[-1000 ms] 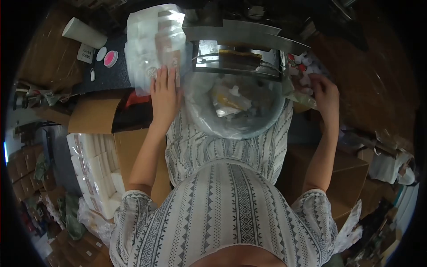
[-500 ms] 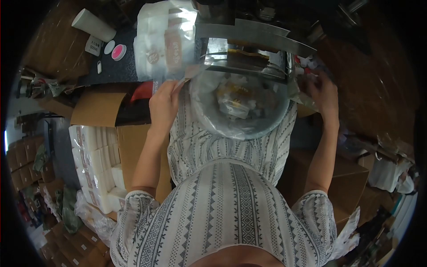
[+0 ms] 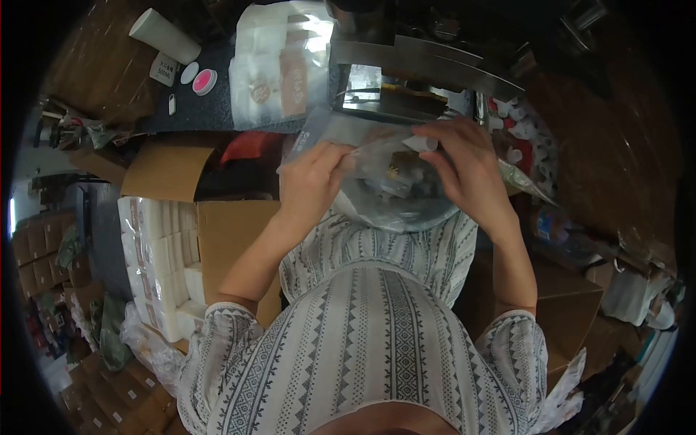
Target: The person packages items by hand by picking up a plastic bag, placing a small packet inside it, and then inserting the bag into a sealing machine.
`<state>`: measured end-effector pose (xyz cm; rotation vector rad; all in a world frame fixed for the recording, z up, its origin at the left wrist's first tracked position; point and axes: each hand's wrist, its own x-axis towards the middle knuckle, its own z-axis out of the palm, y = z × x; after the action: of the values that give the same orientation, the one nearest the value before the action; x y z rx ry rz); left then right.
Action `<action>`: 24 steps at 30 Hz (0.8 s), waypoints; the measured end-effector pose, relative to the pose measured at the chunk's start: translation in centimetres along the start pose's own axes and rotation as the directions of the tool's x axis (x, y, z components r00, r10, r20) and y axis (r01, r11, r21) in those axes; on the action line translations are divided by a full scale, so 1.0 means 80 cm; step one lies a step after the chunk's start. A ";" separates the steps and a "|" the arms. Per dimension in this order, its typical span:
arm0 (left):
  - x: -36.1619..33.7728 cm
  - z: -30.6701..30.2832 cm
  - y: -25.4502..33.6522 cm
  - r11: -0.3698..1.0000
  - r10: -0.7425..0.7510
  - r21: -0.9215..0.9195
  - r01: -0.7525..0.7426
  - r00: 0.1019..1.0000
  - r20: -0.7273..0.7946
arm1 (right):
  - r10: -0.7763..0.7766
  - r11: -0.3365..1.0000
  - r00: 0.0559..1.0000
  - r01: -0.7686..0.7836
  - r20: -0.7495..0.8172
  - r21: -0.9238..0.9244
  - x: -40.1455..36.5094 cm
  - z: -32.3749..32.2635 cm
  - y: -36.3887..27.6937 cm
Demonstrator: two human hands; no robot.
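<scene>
My left hand (image 3: 313, 185) is closed on the edge of a clear plastic bag (image 3: 371, 132), which stretches toward the right over the bowl. Between the thumb and fingers of my right hand (image 3: 471, 170) is a small white tube-shaped piece (image 3: 420, 143), right at the bag's open side. Below both hands a round bowl lined with plastic (image 3: 395, 217) rests on the lap, with crumpled packaging inside. Just beyond the hands stands a metal machine (image 3: 435, 54) with a shiny front.
Packed white bags (image 3: 268, 80) lie on the dark tabletop beside a pink round pad (image 3: 204, 82) and a white cup (image 3: 164, 35). White plastic pieces (image 3: 516, 127) are heaped at right. An open cardboard box (image 3: 235, 232) and stacked white packs (image 3: 156, 254) stand at left.
My right hand has come from the pile at right to the middle, now with the small white piece. My left hand has moved right and holds the bag over the bowl.
</scene>
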<state>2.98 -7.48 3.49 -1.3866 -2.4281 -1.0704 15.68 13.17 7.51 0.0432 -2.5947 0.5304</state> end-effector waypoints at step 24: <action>0.030 0.029 -0.123 0.886 0.183 0.455 -0.092 0.970 -0.161 | 0.613 0.778 0.789 -0.612 -0.042 -0.142 -0.045 -0.012 0.117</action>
<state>-5.77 -7.47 -2.13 -1.2082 -2.2013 -0.5379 18.11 21.93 3.23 -0.8870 -2.6098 0.5464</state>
